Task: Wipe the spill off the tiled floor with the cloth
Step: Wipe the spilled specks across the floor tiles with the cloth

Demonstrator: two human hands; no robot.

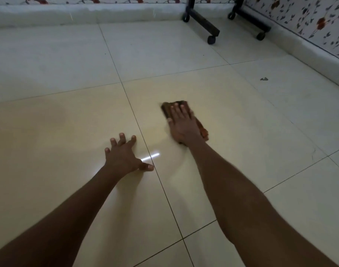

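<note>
A folded brown cloth [167, 108] lies flat on the cream tiled floor [68, 120], right of a dark grout line. My right hand [181, 126] presses down on it with the fingers laid flat over its top, and the cloth's edges show beyond the fingertips and beside the wrist. My left hand [124, 154] rests on the tile to the left, palm down, fingers spread, holding nothing. The tile around the cloth has a faint wet-looking sheen [164, 89]. I cannot make out a clear spill edge.
A black frame with caster wheels [211, 38] stands at the far right near the floral-patterned wall [307, 22]. A small dark speck [264, 79] lies on the tile to the right. A bright light reflection [151, 157] glints near my left hand.
</note>
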